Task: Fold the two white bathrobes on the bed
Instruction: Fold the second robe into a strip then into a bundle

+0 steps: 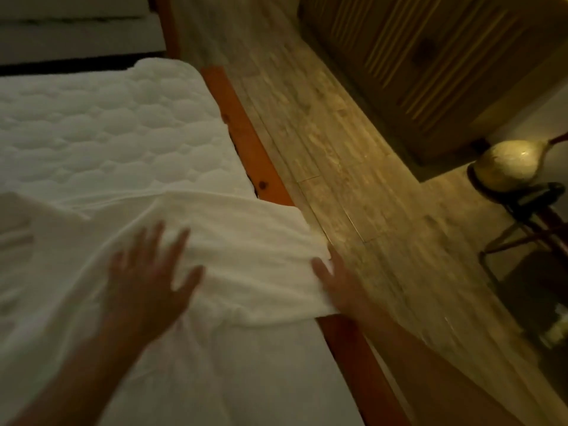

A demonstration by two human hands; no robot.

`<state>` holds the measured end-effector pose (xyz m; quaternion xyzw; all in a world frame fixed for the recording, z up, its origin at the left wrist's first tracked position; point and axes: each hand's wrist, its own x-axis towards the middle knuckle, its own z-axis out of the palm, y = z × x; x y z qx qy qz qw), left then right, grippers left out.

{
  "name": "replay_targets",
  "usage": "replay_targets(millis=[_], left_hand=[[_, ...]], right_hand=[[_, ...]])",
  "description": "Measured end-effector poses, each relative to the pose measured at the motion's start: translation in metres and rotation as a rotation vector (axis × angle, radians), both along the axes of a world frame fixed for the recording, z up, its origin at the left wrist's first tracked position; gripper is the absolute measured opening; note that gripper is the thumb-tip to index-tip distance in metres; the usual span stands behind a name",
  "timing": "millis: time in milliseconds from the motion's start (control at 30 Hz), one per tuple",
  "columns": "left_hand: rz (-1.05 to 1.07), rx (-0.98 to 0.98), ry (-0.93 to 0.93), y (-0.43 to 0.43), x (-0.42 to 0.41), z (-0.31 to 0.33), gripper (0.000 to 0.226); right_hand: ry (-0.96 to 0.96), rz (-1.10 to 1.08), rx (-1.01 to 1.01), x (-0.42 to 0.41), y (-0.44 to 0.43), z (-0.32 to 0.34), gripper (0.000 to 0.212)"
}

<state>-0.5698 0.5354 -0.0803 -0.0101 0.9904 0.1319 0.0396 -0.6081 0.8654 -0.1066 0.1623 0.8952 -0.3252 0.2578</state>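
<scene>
Fingers (176, 250) of the left hand (147, 284) press, spread, on the white terry bathrobe (246, 241) on the quilted white mattress (107, 124), likely smoothing it. The right hand (336, 281) pinches its overhanging edge, probably to fold it inward.

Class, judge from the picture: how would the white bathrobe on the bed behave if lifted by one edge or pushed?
The white bathrobe probably flops when lifted: it lies in soft wrinkles and sags over the bed frame. Pushed, it would likely bunch rather than slide, since creases gather by the left hand.
</scene>
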Motion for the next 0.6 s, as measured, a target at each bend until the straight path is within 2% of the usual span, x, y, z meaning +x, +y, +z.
replay_targets(millis=[33, 67, 133, 233, 333, 400, 467, 533, 600], left_hand=[[-0.033, 0.016, -0.03, 0.035, -0.002, 0.009, 0.078], [-0.057, -0.025, -0.17, 0.059, -0.007, 0.001, 0.084], [-0.001, 0.021, -0.34, 0.063, -0.008, -0.03, 0.093], [-0.023, -0.018, -0.42, 0.049, -0.02, -0.037, 0.107], [-0.071, -0.036, -0.491, 0.047, -0.02, -0.032, 0.125], [-0.082, -0.032, -0.515, 0.047, -0.021, -0.029, 0.134], [-0.109, -0.02, -0.548, 0.048, -0.021, -0.023, 0.141], [-0.124, -0.024, -0.603, 0.046, -0.022, -0.02, 0.148], [-0.13, -0.022, -0.614, 0.048, -0.023, -0.016, 0.15]], right_hand=[[-0.049, -0.144, -0.202, -0.001, 0.009, -0.009, 0.072], [-0.194, -0.314, -0.385, -0.004, 0.02, -0.013, 0.07], [-0.361, -0.411, -0.496, -0.008, 0.039, -0.039, 0.072], [-0.519, -0.385, -0.378, -0.009, 0.034, -0.063, 0.071], [-0.571, -0.352, -0.386, -0.002, 0.032, -0.077, 0.047], [-0.508, -0.392, -0.339, -0.01, 0.042, -0.075, 0.04], [-0.41, -0.462, -0.434, -0.036, 0.056, -0.053, 0.034], [-0.039, -0.554, -0.45, -0.067, 0.082, -0.029, 0.031], [0.365, -0.557, -0.34, -0.096, 0.106, -0.006, 0.032]])
